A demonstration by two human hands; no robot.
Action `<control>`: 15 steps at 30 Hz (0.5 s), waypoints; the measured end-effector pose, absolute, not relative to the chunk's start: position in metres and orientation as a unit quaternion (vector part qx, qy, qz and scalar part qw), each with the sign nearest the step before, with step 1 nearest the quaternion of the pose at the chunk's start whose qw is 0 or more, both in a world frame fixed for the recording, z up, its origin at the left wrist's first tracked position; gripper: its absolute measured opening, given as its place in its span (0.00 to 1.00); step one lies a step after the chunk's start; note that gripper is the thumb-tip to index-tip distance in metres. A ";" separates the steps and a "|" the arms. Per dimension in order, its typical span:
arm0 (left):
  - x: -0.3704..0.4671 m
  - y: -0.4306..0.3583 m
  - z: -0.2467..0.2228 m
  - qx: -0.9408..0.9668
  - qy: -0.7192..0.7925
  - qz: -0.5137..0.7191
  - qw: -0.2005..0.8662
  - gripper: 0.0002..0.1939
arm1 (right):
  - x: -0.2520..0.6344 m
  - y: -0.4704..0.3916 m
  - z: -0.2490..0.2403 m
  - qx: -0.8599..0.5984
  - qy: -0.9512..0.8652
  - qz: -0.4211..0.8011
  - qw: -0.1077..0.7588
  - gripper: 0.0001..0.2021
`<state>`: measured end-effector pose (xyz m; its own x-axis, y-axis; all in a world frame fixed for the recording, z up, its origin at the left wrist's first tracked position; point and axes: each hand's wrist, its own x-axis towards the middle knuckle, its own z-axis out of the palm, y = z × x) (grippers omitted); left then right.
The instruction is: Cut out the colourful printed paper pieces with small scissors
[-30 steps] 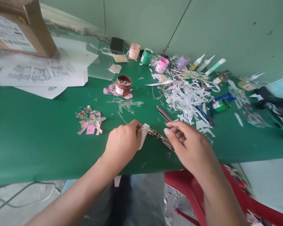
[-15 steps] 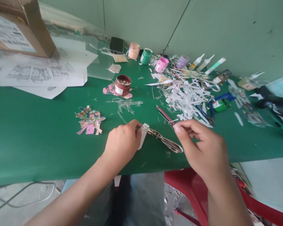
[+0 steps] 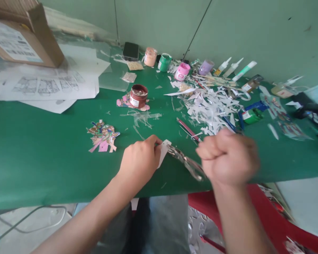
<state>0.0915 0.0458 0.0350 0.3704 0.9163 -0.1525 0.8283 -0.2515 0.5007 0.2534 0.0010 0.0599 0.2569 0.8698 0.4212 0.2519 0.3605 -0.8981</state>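
1. An open dark-red jar, smeared inside, stands on colorful cutouts; a pink jar sits near the green wall.
2. White paper scraps litter the green counter; a red chair stands below.
3. The left hand's grip clamps a white card above the counter's front, at the metal pliers' tip; the right hand's blurred grip is curled together, its contents impossible to tell.
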 end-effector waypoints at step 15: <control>0.084 0.043 0.027 0.766 0.516 0.190 0.333 0.08 | 0.229 -0.034 0.030 -0.685 -0.705 0.009 0.185 0.05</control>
<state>0.0838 0.0427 0.0265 0.3954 0.9170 -0.0527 0.6641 -0.2457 0.7061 0.2292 -0.0335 0.0298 0.0070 0.9687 0.2480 0.9622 0.0610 -0.2656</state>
